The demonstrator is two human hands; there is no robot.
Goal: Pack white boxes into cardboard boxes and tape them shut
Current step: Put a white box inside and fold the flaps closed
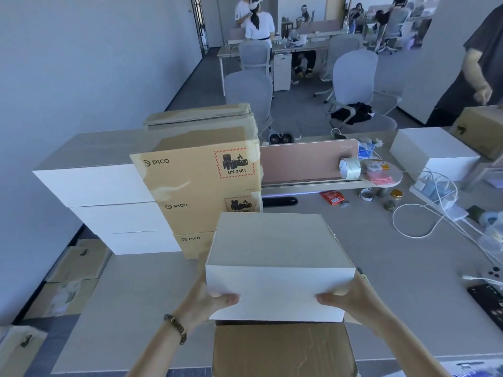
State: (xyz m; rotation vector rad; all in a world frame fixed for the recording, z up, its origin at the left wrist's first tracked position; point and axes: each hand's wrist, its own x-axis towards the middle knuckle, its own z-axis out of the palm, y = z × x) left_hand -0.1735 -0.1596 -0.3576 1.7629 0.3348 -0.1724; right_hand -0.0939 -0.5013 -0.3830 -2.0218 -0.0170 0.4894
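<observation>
We reach both forearms forward and slightly inward from the bottom of the view, bare to the elbow. Our left hand (211,299) sits at the lower left corner of the white box (277,268), thumb laid flat across its near face, the other fingers hidden behind its side. A beaded bracelet (176,328) circles our left wrist. Our right hand (351,299) mirrors it at the lower right corner, thumb pressed on the near face, fingers out of sight. Each grip clamps the box from its side, wrists held level.
</observation>
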